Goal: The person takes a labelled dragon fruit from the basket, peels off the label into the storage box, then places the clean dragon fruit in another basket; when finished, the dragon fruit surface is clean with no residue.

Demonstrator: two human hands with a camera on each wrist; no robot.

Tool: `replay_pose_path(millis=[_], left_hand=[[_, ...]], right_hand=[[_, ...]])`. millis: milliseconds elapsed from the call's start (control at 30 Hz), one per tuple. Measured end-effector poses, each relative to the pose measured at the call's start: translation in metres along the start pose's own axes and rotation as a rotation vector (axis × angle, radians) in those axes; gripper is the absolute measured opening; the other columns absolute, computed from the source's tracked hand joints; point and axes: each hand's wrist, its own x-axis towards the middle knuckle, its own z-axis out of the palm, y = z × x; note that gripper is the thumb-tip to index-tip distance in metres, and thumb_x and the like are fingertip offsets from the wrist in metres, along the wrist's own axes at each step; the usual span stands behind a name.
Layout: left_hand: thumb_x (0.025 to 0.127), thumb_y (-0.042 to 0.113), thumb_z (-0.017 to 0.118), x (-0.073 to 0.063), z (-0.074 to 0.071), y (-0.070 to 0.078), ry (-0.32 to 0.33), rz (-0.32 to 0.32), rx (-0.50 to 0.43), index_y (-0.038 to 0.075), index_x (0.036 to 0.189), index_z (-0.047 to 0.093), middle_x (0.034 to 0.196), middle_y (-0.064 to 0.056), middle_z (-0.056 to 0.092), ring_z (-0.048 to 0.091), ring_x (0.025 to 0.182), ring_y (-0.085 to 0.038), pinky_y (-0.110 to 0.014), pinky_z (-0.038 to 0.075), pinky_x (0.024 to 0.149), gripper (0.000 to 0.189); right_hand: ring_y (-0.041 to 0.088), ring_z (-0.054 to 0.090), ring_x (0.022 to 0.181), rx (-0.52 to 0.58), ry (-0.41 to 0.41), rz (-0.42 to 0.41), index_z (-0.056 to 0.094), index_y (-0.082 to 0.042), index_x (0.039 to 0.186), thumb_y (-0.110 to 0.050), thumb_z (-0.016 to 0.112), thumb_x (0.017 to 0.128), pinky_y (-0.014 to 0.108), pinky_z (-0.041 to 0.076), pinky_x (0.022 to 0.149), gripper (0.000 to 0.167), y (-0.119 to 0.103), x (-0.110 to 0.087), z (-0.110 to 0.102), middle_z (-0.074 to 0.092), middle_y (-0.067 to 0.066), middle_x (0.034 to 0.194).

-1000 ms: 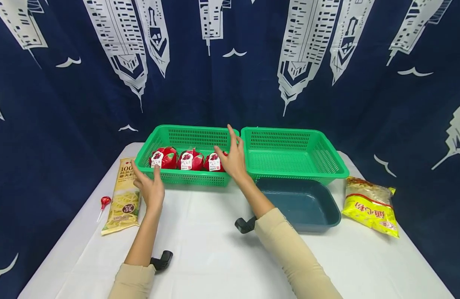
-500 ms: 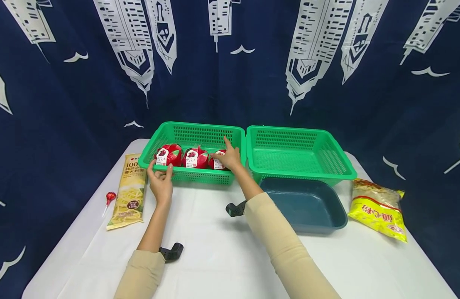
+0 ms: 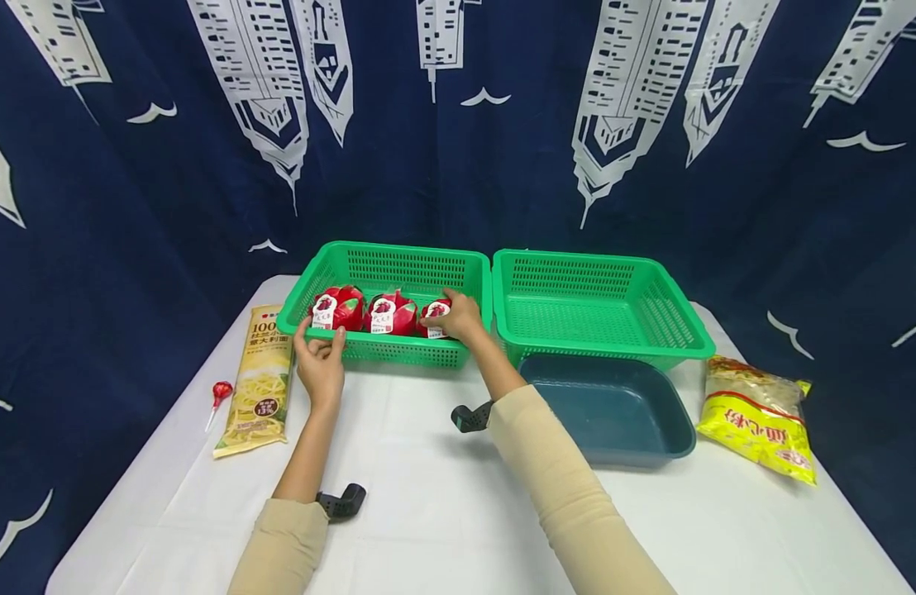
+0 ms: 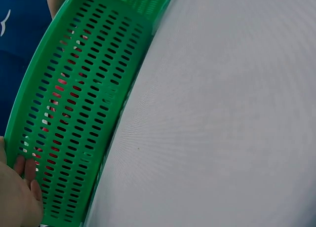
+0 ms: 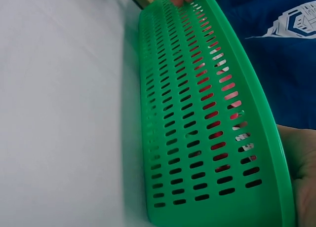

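Note:
Three red dragon fruits with white labels sit in a row in the left green basket: a left one, a middle one and a right one. My left hand grips the front rim of this basket near its left end; in the left wrist view, fingertips lie against the slotted outer wall. Over the same rim reaches my right hand, thumb and fingers around the right dragon fruit. The basket wall hides most of that hand in the right wrist view.
Right of it stands a second green basket, with a dark blue tray in front. A yellow pasta pack and a red lollipop lie left. A yellow bag lies right on the white table.
My left hand has moved up to the basket's front rim and taken hold of it. My right hand has lowered into the basket and closed its fingers around the right dragon fruit.

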Motion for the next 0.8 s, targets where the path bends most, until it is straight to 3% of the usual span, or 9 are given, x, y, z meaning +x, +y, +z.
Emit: replay_pose_path(millis=[167, 433, 633, 800], left_hand=[[0.084, 0.034, 0.066, 0.000, 0.001, 0.000, 0.005, -0.002, 0.021, 0.013, 0.138, 0.036, 0.078, -0.002, 0.056, 0.055, 0.069, -0.010, -0.016, 0.042, 0.058, 0.065], [0.085, 0.035, 0.066, 0.000, 0.000, -0.002, 0.019, 0.002, 0.043, 0.014, 0.139, 0.036, 0.079, -0.001, 0.057, 0.054, 0.071, -0.008, -0.016, 0.043, 0.061, 0.065], [0.084, 0.036, 0.066, 0.000, 0.001, -0.003, 0.025, 0.011, 0.043, 0.014, 0.139, 0.036, 0.081, -0.003, 0.059, 0.055, 0.071, -0.010, -0.016, 0.043, 0.060, 0.067], [0.084, 0.035, 0.066, 0.001, 0.002, -0.003, 0.028, 0.028, 0.051, 0.013, 0.136, 0.040, 0.080, -0.003, 0.058, 0.053, 0.070, -0.007, -0.015, 0.043, 0.060, 0.063]], right_hand=[[0.031, 0.043, 0.117, 0.004, 0.062, -0.004, 0.041, -0.009, 0.139, -0.030, 0.080, 0.071, 0.037, 0.043, 0.090, 0.081, 0.000, -0.002, 0.002, 0.052, 0.016, 0.126], [0.032, 0.036, 0.122, -0.027, 0.178, -0.086, 0.043, -0.009, 0.139, -0.031, 0.081, 0.070, 0.040, 0.035, 0.096, 0.082, -0.001, -0.007, 0.003, 0.050, 0.018, 0.125], [0.037, 0.033, 0.124, 0.066, 0.317, -0.134, 0.046, -0.011, 0.137, -0.029, 0.083, 0.068, 0.044, 0.041, 0.093, 0.080, -0.002, -0.010, 0.001, 0.042, 0.023, 0.133], [0.034, 0.033, 0.125, 0.163, 0.432, -0.200, 0.050, -0.013, 0.134, -0.029, 0.084, 0.067, 0.043, 0.043, 0.092, 0.078, -0.008, -0.018, -0.010, 0.041, 0.023, 0.134]])
